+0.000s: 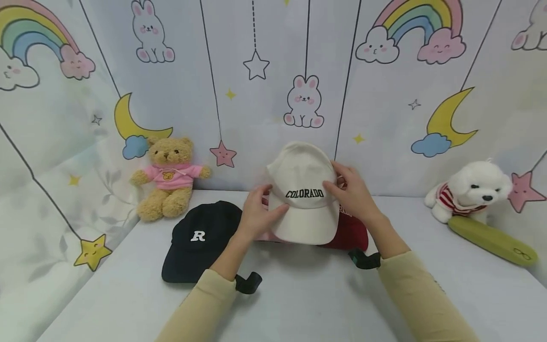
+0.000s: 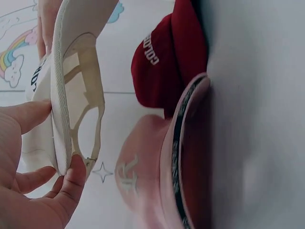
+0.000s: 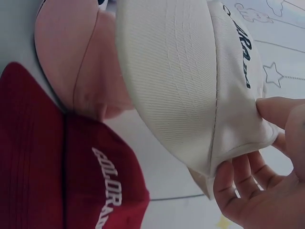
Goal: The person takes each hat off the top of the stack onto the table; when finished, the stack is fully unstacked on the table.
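Observation:
Both hands hold up a cream baseball cap [image 1: 304,175] with dark COLORADO lettering, its brim toward me. My left hand [image 1: 261,213] pinches the brim's edge on the left, thumb on top and fingers beneath, as the left wrist view shows. At the cap's right side, my right hand [image 1: 352,192] grips the crown's lower edge, thumb on the front and fingers behind. Behind and below the cream cap, partly hidden by it, are a pink cap [image 2: 136,176] and a dark red cap [image 3: 109,176] with white lettering.
On the table's left lies a black cap [image 1: 205,240] with a white R. A teddy bear [image 1: 171,178] in a pink top sits behind it. At the right are a white plush dog [image 1: 472,190] and a long green case [image 1: 491,240]. A printed cloth [image 1: 265,109] hangs behind.

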Tool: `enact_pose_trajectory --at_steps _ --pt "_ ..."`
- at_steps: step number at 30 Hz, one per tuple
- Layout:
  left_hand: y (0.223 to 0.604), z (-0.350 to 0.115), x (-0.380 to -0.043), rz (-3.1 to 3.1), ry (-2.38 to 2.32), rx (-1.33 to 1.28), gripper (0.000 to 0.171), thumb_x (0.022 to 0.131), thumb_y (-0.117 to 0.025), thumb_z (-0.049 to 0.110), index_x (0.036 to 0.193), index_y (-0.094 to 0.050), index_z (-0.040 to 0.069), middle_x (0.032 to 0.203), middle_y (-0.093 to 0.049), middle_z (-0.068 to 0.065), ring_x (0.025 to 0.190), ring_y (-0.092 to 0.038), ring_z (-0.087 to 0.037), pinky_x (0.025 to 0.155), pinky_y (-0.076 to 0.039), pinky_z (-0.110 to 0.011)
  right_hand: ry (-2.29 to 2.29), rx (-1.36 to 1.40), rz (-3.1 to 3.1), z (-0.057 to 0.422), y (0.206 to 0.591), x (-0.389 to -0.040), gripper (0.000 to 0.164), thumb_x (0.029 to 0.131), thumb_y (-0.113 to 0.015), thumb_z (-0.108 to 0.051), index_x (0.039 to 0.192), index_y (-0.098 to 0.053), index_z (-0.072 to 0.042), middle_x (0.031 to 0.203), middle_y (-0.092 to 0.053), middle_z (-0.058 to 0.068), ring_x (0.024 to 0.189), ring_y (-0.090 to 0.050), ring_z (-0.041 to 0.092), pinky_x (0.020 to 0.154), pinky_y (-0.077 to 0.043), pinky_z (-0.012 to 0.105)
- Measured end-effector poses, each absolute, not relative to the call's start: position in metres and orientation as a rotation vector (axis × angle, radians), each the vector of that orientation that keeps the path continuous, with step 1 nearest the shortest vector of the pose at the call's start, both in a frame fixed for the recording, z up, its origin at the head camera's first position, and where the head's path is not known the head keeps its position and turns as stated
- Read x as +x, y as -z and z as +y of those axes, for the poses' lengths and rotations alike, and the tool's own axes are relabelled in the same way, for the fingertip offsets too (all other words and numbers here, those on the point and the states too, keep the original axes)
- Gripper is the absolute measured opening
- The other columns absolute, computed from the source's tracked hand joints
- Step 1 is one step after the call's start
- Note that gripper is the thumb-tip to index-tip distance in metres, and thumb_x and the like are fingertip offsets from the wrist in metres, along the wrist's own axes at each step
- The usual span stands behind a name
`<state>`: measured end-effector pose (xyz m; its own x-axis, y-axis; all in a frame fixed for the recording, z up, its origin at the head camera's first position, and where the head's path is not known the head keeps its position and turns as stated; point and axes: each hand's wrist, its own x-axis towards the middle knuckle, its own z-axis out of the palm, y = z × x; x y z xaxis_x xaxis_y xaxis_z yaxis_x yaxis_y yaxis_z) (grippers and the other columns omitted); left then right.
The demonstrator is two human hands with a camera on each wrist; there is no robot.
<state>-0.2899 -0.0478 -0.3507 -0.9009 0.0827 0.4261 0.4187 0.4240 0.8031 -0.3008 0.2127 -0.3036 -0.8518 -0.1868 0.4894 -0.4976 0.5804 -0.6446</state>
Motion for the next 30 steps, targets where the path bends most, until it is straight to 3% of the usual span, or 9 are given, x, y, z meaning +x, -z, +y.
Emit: enact_pose_trajectory --at_steps 10,24,30 --pt "0.35 -0.021 -0.294 -2.314 1.506 -0.493 0.063 0.082 -0.084 0.019 0.136 -0.056 0.0 0.117 -0.058 -0.011 0.094 -0.056 -0.023 0.077 -0.053 -0.035 -1.108 0.498 -2.469 0.236 0.302 -0.297 0.055 0.102 -0.062 -0.02 0.152 -0.044 -0.005 0.125 -0.048 0.023 0.104 -0.054 0.034 0.078 -0.051 0.047" --pt "0.357 0.016 -0.295 -2.345 1.607 -0.487 0.068 0.084 -0.082 0.021 0.141 -0.051 0.001 0.126 -0.053 -0.014 0.103 -0.058 -0.023 0.086 -0.053 -0.034 -1.038 0.409 -2.485 0.27 0.306 -0.293 0.054 0.102 -0.06 -0.021 0.151 -0.044 -0.004 0.122 -0.048 0.023 0.105 -0.053 0.037 0.066 -0.053 0.039" --pt "0.358 0.04 -0.296 -2.338 1.658 -0.487 0.071 0.085 -0.081 0.021 0.144 -0.048 0.0 0.127 -0.052 -0.014 0.104 -0.056 -0.02 0.087 -0.051 -0.032 -1.018 0.363 -2.484 0.289 0.306 -0.29 0.054 0.104 -0.058 -0.023 0.152 -0.042 -0.004 0.124 -0.047 0.025 0.108 -0.051 0.04 0.072 -0.054 0.046"
